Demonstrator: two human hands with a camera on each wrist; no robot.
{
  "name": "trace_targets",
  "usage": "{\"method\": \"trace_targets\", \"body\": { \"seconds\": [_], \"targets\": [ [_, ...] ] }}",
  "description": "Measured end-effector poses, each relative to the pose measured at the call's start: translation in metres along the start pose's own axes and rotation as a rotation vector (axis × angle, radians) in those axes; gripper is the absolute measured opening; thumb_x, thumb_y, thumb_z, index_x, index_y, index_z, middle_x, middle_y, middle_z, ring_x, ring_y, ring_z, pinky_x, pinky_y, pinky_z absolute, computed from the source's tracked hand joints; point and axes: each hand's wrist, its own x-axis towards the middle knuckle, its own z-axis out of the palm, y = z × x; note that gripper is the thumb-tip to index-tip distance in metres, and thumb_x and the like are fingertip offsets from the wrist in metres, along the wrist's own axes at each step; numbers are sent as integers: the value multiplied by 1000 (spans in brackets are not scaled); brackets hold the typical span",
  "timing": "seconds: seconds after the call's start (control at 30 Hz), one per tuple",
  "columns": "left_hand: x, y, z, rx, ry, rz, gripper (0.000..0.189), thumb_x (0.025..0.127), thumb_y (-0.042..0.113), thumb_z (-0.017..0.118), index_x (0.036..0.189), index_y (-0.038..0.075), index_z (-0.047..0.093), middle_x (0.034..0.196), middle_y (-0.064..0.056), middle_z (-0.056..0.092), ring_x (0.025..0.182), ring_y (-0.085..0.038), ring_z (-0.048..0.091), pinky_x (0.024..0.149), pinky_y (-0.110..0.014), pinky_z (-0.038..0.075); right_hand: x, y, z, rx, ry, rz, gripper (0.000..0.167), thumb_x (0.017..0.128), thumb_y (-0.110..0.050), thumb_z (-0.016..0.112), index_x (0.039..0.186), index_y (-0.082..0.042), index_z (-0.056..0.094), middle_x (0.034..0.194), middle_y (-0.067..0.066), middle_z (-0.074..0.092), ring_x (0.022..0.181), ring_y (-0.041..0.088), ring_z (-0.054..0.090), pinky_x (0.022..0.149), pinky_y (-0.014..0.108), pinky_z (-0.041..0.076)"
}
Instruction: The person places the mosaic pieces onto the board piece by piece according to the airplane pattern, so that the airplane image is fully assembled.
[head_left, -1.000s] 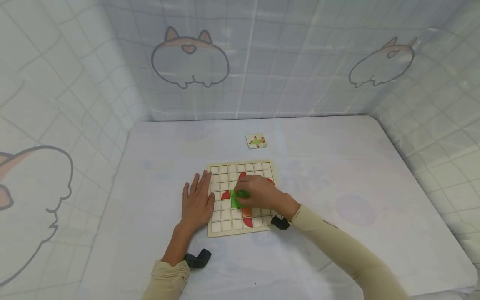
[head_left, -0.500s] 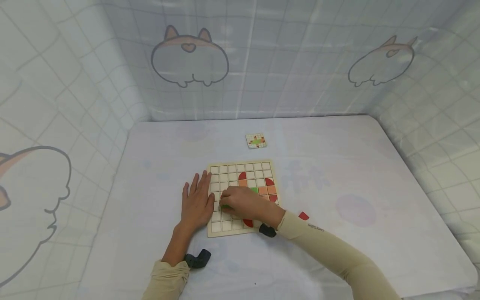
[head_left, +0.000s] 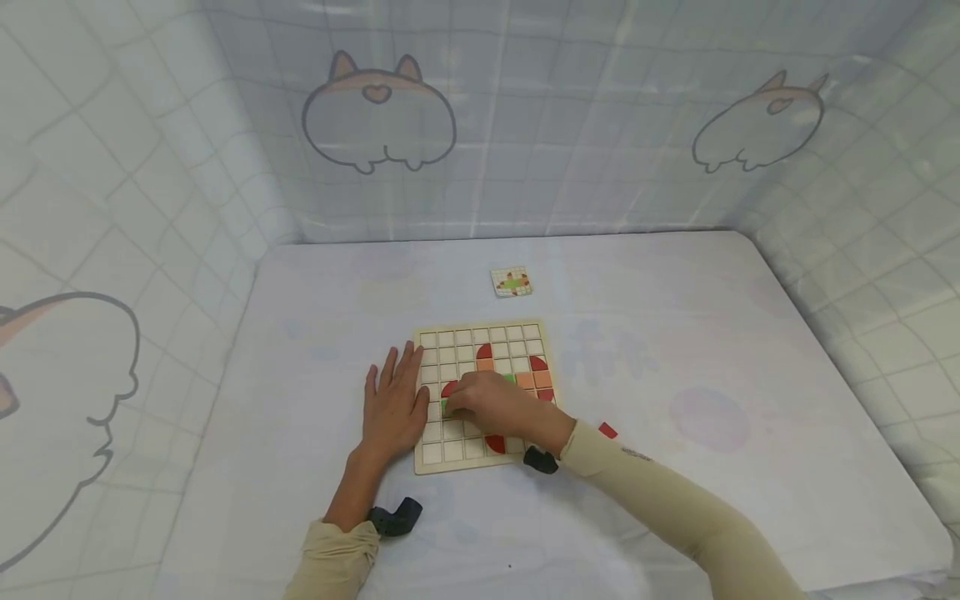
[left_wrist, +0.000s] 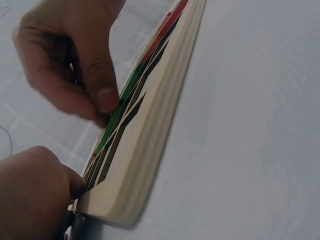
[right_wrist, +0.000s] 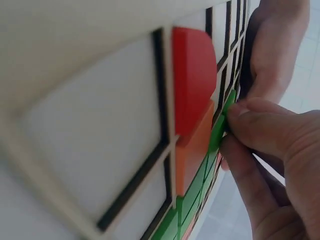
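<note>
A wooden grid board (head_left: 453,452) lies on the table, its cells partly filled with red, orange and green tiles. My right hand (head_left: 495,404) reaches over the board's middle, thumb and fingers pinching a green tile (right_wrist: 231,100) at a cell on the left side. Red quarter-round tiles, such as the one near the front (head_left: 495,444), and orange tiles (head_left: 542,379) sit in other cells; my hand hides several middle cells. My left hand (head_left: 395,408) rests with straight fingers along the board's left edge. In the left wrist view, the right thumb (left_wrist: 107,100) is close over the green tiles.
Behind the board lies a small pattern card (head_left: 512,282) with a coloured shape on a grid. A loose red tile (head_left: 608,430) lies on the table to the right, near my right sleeve. Dark wrist devices (head_left: 396,517) are on both wrists. Patterned curtains hang around the table.
My right hand has moved left across the board with a green tile and brought it to a left-side cell. The loose red tile has come into view from behind the arm. The left hand stays still.
</note>
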Motion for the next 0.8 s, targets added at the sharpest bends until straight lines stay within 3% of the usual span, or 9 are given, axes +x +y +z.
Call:
{"method": "trace_targets", "body": {
  "seconds": [0.2,0.43,0.6,0.7,0.8],
  "targets": [
    [0,2,2,-6,2,-6,59,98,19,46,154,6,31,158,-13,27,147,-35,13,113,-58,3,-27,2,-12,76,18,107,11,86,-6,76,94,-13,78,89,-7,71,85,7,62,80,18,49],
    [0,2,5,-6,15,0,59,98,20,46,153,5,31,158,-14,28,147,-35,14,113,-58,4,-84,19,-28,112,103,253,12,82,-5,79,91,-13,78,84,-9,69,77,5,60,71,23,50],
    [1,2,4,-3,1,-6,59,99,20,45,154,5,30,159,-13,26,148,-34,12,114,-57,3,-132,29,-39,41,127,469,17,79,-15,83,95,-14,77,81,-13,65,74,6,58,66,28,49],
    [2,2,3,10,-6,-15,60,99,21,45,154,6,29,160,-13,25,148,-34,11,114,-57,2,-155,30,-45,31,91,617,24,77,-21,85,98,-13,76,81,-13,62,76,8,57,65,29,48],
    [2,1,1,11,-11,-26,60,99,21,45,155,6,28,160,-12,24,148,-33,10,114,-56,2,-171,28,-48,52,45,704,29,76,-26,86,99,-12,75,82,-11,61,77,11,57,65,30,48]
  ]
}}
